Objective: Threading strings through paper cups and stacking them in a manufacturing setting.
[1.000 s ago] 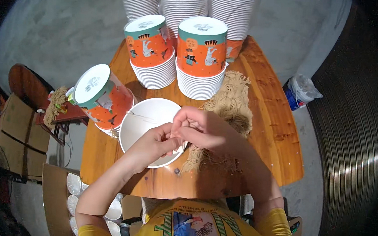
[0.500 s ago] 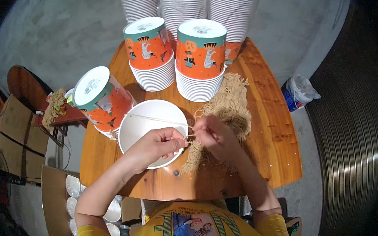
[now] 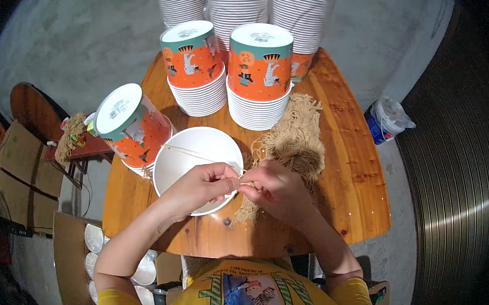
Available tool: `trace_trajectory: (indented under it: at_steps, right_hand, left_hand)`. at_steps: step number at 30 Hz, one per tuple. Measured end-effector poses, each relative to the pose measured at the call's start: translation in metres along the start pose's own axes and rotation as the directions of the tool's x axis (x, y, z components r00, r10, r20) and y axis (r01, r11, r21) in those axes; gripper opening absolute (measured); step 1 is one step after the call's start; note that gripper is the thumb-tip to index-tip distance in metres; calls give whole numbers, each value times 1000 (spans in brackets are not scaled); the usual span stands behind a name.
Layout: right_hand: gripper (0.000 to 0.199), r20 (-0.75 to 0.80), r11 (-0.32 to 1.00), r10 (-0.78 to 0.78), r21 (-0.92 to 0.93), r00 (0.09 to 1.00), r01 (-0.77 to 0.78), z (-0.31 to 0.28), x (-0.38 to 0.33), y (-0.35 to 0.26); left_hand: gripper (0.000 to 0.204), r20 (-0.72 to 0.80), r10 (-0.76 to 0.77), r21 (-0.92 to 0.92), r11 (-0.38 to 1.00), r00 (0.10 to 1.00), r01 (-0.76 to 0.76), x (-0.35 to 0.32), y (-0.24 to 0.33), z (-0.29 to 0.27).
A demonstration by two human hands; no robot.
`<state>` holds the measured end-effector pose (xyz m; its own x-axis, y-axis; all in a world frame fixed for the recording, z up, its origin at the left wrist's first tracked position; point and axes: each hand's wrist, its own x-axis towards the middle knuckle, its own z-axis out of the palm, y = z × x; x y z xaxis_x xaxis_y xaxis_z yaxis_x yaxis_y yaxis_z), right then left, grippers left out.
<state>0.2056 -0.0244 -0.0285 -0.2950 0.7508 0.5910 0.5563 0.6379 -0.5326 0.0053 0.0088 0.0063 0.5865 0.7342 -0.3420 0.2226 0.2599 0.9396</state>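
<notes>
A white paper bucket stands with its open mouth up near the front middle of the wooden table. A thin beige string runs across its mouth from the far left rim toward my hands. Above the bucket's right edge, my left hand pinches the string between thumb and fingertips. My right hand meets it there, its fingers closed on the same string. A tangled bundle of beige strings lies beyond and under my right hand, partly hidden by it.
Two upside-down stacks of orange and green printed buckets, a left one and a right one, stand beyond. Another stack leans at the left. Tall white stacks rise behind. On the floor are a cardboard box and a pail.
My right hand has come in toward my left, so the fingertips now nearly touch. The string over the bucket's mouth now slants more. The bucket stays in place.
</notes>
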Motion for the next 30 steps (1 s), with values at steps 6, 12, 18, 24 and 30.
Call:
trace_trajectory:
  at_steps: [6,12,18,24,30]
  right_hand:
    - [14,-26,1000,21,23,999,-21,4,-2,-3]
    - [16,-38,971,150,193,988,-140,21,-10,-25]
    - [19,-89,998,27,54,996,-22,28,-11,-26]
    - [16,-128,960,90,275,988,-52,26,-19,-15]
    - [12,-121,851,253,499,960,-161,26,-20,-17]
  left_hand:
    - [13,-22,36,17,999,999,-35,0,-2,0]
    - [11,25,-117,-184,976,993,120,3,5,-1]
    - [11,75,-86,-215,972,993,100,2,2,-3]
    - [18,60,-77,-260,961,995,90,-5,7,-2]
    - [18,-35,158,87,984,987,-155,-8,-3,2]
